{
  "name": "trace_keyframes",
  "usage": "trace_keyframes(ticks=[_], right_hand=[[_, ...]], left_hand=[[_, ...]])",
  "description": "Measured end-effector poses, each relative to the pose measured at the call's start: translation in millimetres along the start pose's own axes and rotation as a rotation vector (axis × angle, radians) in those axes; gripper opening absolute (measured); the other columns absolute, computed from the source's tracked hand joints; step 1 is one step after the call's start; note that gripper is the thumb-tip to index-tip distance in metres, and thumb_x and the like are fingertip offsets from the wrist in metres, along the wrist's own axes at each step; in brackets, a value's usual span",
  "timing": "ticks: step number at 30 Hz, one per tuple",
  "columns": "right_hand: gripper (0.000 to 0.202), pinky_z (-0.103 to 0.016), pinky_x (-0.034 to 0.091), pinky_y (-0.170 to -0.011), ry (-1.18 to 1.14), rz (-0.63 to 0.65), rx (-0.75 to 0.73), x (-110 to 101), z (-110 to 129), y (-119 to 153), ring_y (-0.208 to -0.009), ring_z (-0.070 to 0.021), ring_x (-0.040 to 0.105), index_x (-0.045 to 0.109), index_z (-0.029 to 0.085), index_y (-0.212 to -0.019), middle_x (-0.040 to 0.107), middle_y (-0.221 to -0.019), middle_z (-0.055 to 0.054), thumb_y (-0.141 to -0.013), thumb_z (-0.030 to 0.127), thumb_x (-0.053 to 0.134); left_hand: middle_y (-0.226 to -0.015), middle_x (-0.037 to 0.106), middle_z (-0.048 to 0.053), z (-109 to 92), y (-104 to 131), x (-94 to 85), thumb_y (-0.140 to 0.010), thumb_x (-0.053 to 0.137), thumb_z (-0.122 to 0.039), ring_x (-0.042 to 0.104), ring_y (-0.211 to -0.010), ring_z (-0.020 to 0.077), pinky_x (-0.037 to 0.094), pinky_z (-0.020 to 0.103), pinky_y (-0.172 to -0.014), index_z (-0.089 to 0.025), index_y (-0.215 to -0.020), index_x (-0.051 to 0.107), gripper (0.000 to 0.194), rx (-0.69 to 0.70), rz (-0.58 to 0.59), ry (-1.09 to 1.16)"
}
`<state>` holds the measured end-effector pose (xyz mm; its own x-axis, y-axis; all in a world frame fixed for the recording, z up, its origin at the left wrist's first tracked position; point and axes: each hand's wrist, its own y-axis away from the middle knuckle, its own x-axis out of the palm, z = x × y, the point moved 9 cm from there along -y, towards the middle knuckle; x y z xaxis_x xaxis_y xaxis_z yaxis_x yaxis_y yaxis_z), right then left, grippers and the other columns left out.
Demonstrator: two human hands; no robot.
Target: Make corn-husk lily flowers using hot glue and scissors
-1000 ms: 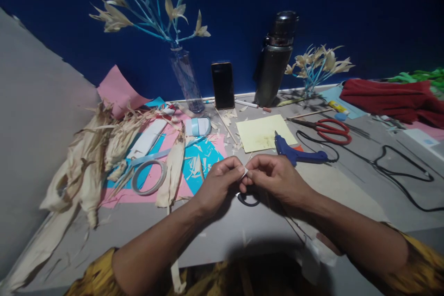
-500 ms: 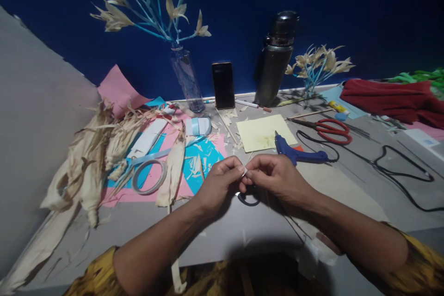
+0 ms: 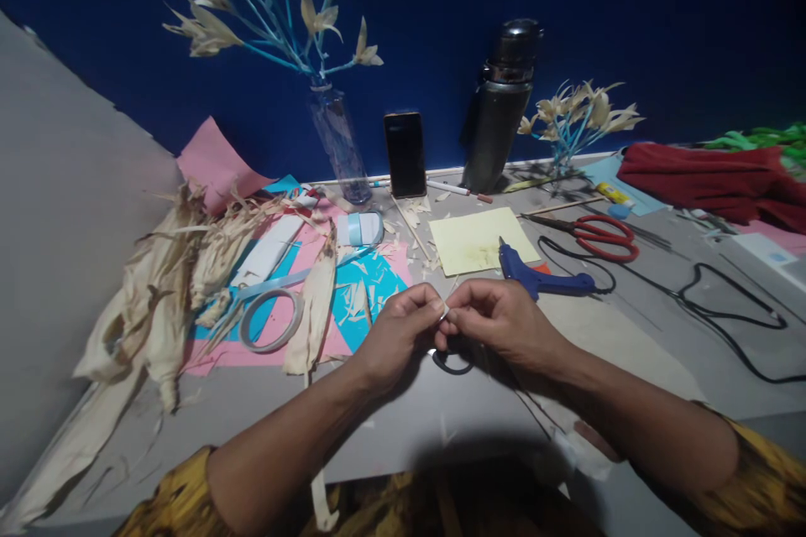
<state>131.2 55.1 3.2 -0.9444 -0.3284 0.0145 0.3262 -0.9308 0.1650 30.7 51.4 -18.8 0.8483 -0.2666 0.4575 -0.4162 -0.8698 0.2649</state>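
Observation:
My left hand (image 3: 403, 334) and my right hand (image 3: 497, 320) meet above the middle of the table, fingertips close together. Between them they pinch a small pale piece (image 3: 444, 312), mostly hidden by the fingers. A black scissor handle (image 3: 453, 367) shows just below the hands. Beyond my right hand lies a blue glue gun (image 3: 541, 278), its nozzle over a yellow sheet of paper (image 3: 463, 242). Left of my left hand, pale husk scraps are scattered on blue paper (image 3: 384, 273).
Dried husks (image 3: 170, 294) and a tape roll (image 3: 270, 320) lie left. Behind stand a flower vase (image 3: 340, 143), a phone (image 3: 405, 155) and a dark flask (image 3: 500, 117). Red-handled scissors (image 3: 608, 237), a black cable (image 3: 724, 327) and red cloth (image 3: 705, 180) are right.

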Motion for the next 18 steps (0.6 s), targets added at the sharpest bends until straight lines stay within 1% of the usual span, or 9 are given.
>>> trace_keyframes(ticks=[8,13,18], right_hand=[[0.010,-0.027,0.048,-0.060,0.094,-0.021,-0.031,-3,6,1,-0.065,-0.0152,0.064,0.070,0.014,-0.075,0.074,-0.071,-0.005,-0.079,0.022,0.065],[0.010,-0.026,0.048,-0.059,0.088,-0.008,-0.027,-2,5,0,-0.064,-0.0154,0.065,0.070,0.014,-0.074,0.075,-0.071,-0.006,-0.079,0.020,0.064],[0.009,-0.024,0.047,-0.056,0.099,-0.019,-0.038,-2,4,0,-0.063,-0.0150,0.065,0.069,0.015,-0.074,0.075,-0.070,-0.005,-0.078,0.020,0.063]], left_hand=[[-0.058,0.060,0.000,-3,2,-4.5,-0.082,0.072,-0.041,0.049,-0.053,0.0100,0.035,0.022,-0.055,-0.017,-0.072,0.056,0.030,0.069,-0.049,-0.116],[-0.059,0.060,0.000,-8,4,-3.1,-0.081,0.072,-0.046,0.050,-0.055,0.0105,0.037,0.023,-0.057,-0.017,-0.070,0.056,0.035,0.098,-0.056,-0.196],[-0.059,0.058,0.000,-16,6,-2.1,-0.085,0.069,-0.046,0.050,-0.057,0.0113,0.038,0.024,-0.059,-0.017,-0.070,0.056,0.035,0.157,-0.065,-0.294]])
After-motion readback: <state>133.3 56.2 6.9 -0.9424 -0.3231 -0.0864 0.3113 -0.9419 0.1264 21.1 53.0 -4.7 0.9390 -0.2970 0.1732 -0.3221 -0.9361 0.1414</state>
